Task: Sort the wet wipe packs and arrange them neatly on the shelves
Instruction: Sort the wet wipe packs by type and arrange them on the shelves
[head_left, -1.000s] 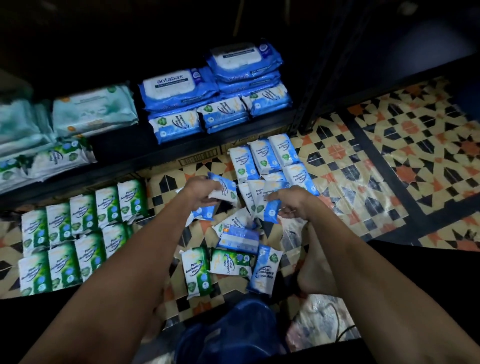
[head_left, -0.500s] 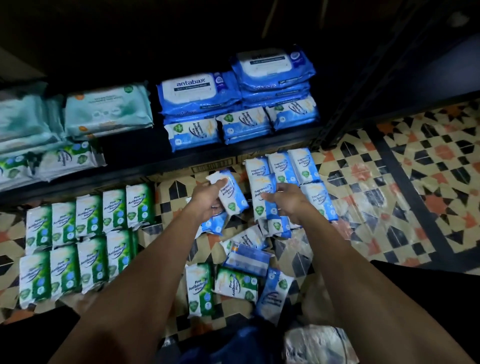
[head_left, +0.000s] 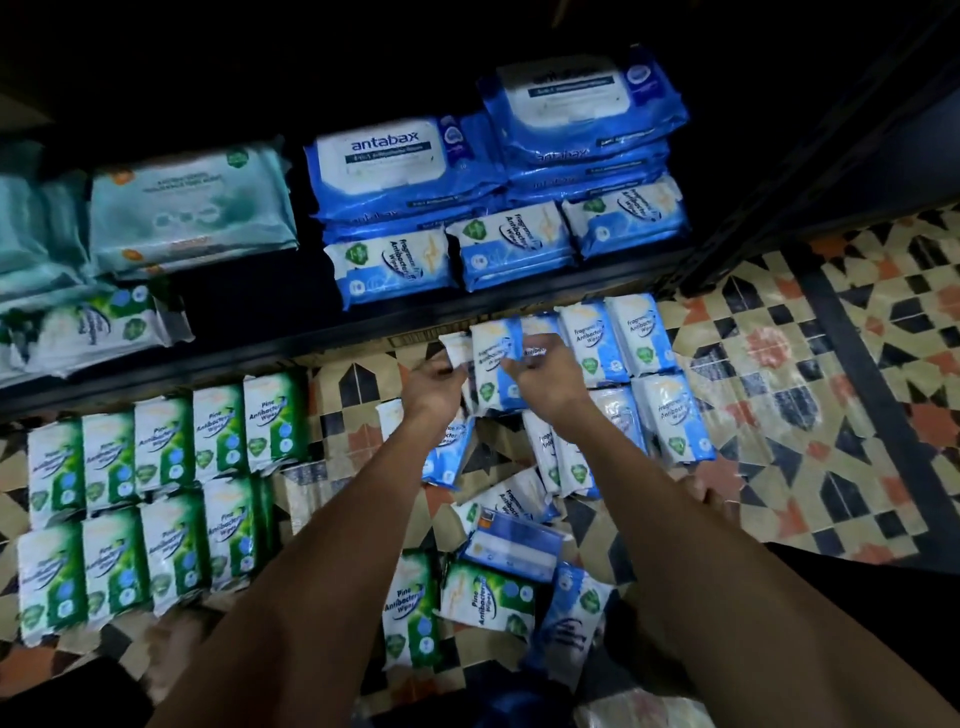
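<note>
Between the two hands, above the patterned tile floor (head_left: 779, 364), a small blue-and-white soft plastic pack of wet wipes (head_left: 496, 364) is held upright: the left hand (head_left: 434, 387) has curled fingers pinching its left edge, where a second white pack edge seems to sit, and the right hand (head_left: 545, 379) has curled fingers gripping its right side. Such a pack looks light, limp and slick, so it would likely sag if held by a corner; a grip across both long edges, as here, should keep it flat. Its print reads "Antibacterial Wipes" in part. Just right of the fingers stands a tidy row of matching blue packs (head_left: 618, 343) marked "Fragrance… Antibacterial Wipes". Below the wrists, loose blue packs (head_left: 511, 501) lie jumbled on the floor with two green ones (head_left: 410, 605). Well left of the fingers, green-and-white packs (head_left: 156, 493) reading "Pine Antibacterial Wipes" lie in two neat rows. Beyond the fingertips, the dark shelf (head_left: 260, 332) holds small blue packs in front of large blue "antabax" packs (head_left: 395, 166), with pale teal packs (head_left: 192, 208) further left, their print too blurred to read.
</note>
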